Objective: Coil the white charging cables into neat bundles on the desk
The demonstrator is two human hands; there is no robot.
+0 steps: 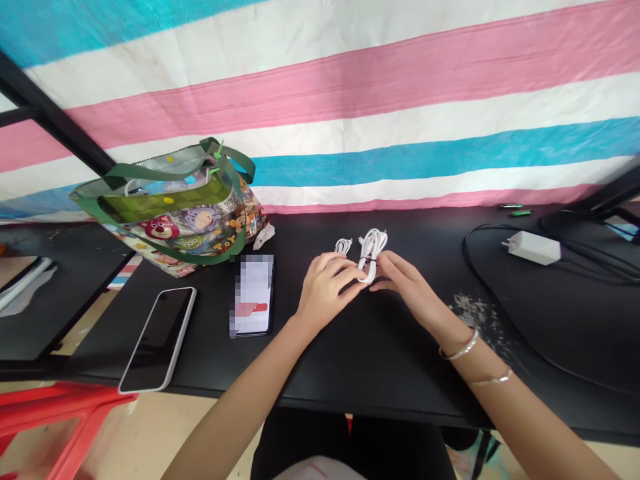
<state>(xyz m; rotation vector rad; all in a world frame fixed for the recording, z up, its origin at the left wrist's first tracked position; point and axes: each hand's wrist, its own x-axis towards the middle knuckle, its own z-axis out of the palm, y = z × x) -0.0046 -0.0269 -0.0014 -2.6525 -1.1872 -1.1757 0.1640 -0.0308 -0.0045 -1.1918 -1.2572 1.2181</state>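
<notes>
A white coiled charging cable [371, 255], bound with a dark tie, is held up between my two hands over the black table. My left hand [331, 283] pinches its lower left side with fingers closed. On the other side, my right hand [407, 283], with bracelets on the wrist, grips the coil's right edge between thumb and fingers. Just behind my left fingers shows a second white coiled cable [343, 247], its lower part hidden by that hand. I cannot tell whether my left hand touches it.
A cartoon-print tote bag [200, 223] stands at the left back. Before it lie a lit phone [254, 293] and a dark-screened phone [160, 339] near the front edge. A white power adapter [534, 247] and a black cord [493, 293] lie right. Striped sheeting [400, 113] hangs behind.
</notes>
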